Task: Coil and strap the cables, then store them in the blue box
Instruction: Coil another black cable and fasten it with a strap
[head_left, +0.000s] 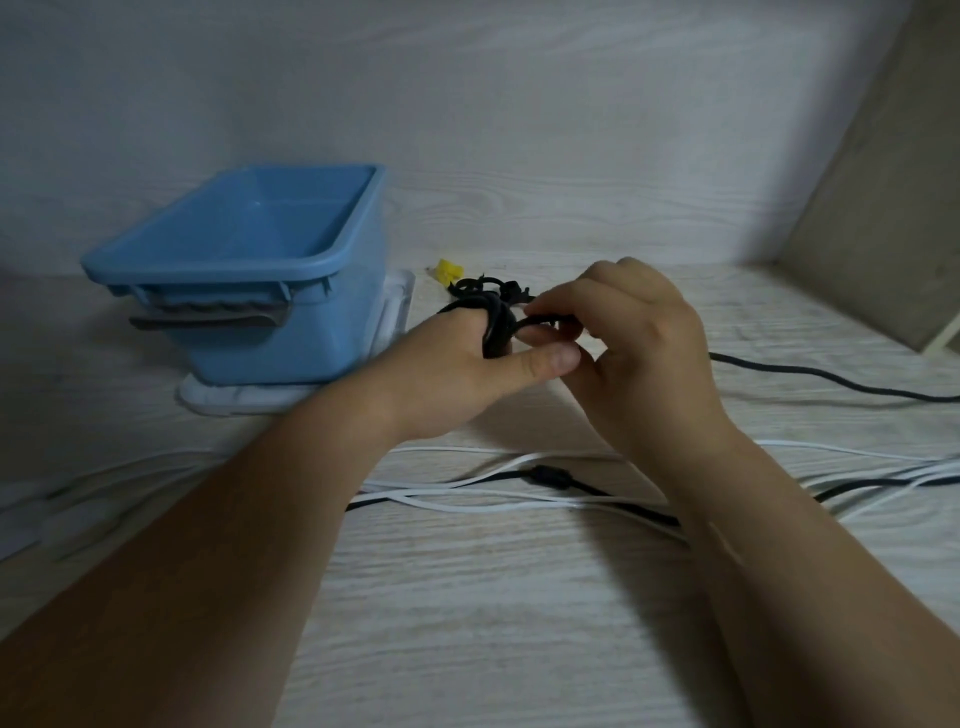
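My left hand (457, 364) holds a small coil of black cable (496, 327) wound around its fingers, thumb pressed against it. My right hand (628, 332) pinches a strand of the same black cable beside the coil. The loose end of that cable (831, 376) trails off to the right across the table. The blue box (249, 260) stands empty at the left, behind my left hand. White cables (467, 499) and another black cable with a ferrite bead (550, 475) lie loose on the table under my forearms.
The box sits on a white lid or tray (249, 400). A yellow strap (449, 270) and black straps (498, 286) lie behind my hands. A wall stands close behind, and a beige panel (883, 208) closes off the right side.
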